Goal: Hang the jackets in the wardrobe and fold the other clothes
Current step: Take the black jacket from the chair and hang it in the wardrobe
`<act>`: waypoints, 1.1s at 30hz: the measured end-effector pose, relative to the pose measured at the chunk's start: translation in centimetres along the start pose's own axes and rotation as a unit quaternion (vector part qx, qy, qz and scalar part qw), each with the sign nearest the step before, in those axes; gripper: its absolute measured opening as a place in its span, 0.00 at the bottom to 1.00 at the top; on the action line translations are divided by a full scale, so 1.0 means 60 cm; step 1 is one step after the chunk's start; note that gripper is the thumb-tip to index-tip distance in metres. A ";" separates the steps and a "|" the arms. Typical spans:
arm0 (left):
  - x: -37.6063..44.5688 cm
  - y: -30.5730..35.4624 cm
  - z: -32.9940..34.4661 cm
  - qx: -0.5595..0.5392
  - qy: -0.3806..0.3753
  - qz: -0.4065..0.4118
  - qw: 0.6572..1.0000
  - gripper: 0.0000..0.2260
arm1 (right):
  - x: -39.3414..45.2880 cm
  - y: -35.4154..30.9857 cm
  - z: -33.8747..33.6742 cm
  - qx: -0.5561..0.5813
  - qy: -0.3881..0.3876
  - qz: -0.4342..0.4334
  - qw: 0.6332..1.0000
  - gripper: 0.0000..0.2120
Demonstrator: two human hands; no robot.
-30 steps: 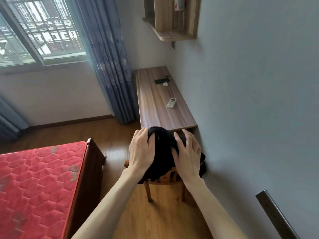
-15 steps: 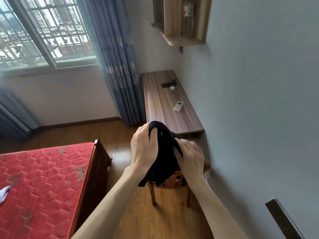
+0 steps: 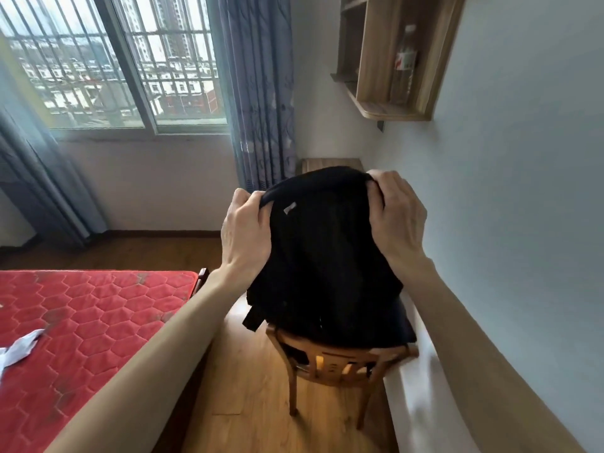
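You hold a black garment (image 3: 322, 256) up over the wooden chair (image 3: 340, 361); your left hand (image 3: 245, 235) pinches its top edge on one side, with the fingers curled round the cloth; your right hand (image 3: 397, 217) grips the top edge on the other side the same way; the cloth hangs down between your hands, and its bottom part lies bunched on the chair seat; a small pale tag (image 3: 290, 208) shows near the top of the cloth.

I think you are picking this piece up and opening it out to see what it is; I cannot tell yet if it is a jacket or something to fold.

Next, I think you need to lift it clear of the chair and let it fall open; keep both hands tight on the top edge so it does not slip; a strap or sleeve end (image 3: 253, 317) dangles just above the chair's back rail and could catch on it; the red mattress (image 3: 98, 322), to the left of the chair, looks like a good flat place for folding.
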State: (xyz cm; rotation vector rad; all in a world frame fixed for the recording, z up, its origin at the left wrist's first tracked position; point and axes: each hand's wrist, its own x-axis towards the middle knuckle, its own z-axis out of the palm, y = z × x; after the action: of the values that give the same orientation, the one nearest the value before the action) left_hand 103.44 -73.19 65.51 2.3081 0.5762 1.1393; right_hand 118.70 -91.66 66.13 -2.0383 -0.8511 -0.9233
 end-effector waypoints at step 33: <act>0.144 -0.071 -0.656 0.153 0.344 -0.020 0.926 0.24 | 0.284 -0.650 0.031 0.426 -0.026 -0.148 0.892 0.11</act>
State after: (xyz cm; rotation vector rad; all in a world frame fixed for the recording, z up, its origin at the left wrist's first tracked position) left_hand 75.55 -55.28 88.87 2.0704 1.1135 1.9703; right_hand 97.51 -65.62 92.35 -1.1856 -1.3321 -0.4923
